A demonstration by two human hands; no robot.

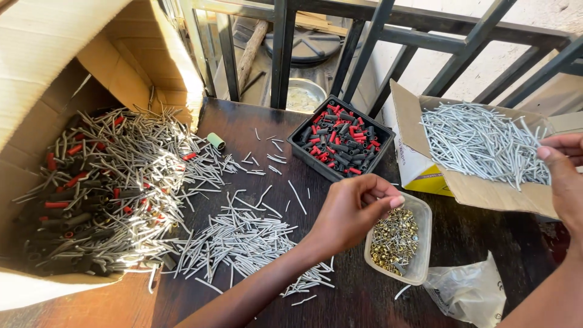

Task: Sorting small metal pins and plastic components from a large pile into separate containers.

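My left hand (352,209) hovers over a clear plastic tub (419,267) of small brass fittings (395,237), fingertips pinched together just above them; whether it holds a piece I cannot tell. My right hand (562,176) reaches into an open cardboard box (480,191) of thin grey tubes (480,140), fingers curled at the pile's right edge. A black tray (340,138) of red and black sleeves stands behind the left hand.
Loose grey tubes (237,240) lie scattered on the dark wooden table (358,297). A big cardboard box (91,182) at left spills grey, black and red pieces. A crumpled plastic bag (470,291) lies front right. Metal railing (282,48) runs behind.
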